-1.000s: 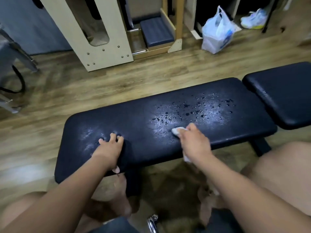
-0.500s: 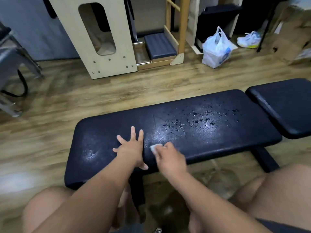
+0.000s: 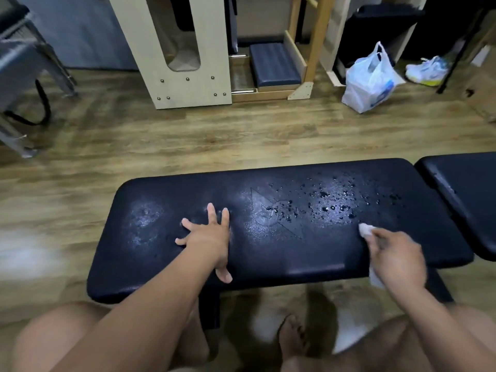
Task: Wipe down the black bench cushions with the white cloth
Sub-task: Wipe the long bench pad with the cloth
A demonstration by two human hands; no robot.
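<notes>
1. Wood-plank floor (image 3: 188,140) runs under a weight bench. Behind it stand a pale wooden frame (image 3: 171,49), a white plastic bag (image 3: 370,79) and a shoe (image 3: 426,71).
2. The near strip and left part of the long cushion (image 3: 281,259) look dull and smeared, probably already wiped. Water drops (image 3: 332,205) dot its far right part, so this cushion is not finished.
3. The second cushion (image 3: 467,200) sits just beside the long one at the right. I can make out no drops or smears on it, and it likely has yet to be wiped.
4. The white cloth (image 3: 365,230) is bunched in the right hand (image 3: 394,253). One end pokes out ahead of the fingers onto the long cushion, on the near side of the drops. Another end hangs below the palm, past the near edge.
5. The right hand's fingers curl round the cloth, though the hand is blurred.
6. The left hand (image 3: 209,237) lies flat on the long cushion, left of its middle. Its fingers are straight and spread wide, and it holds nothing, apparently bracing.
</notes>
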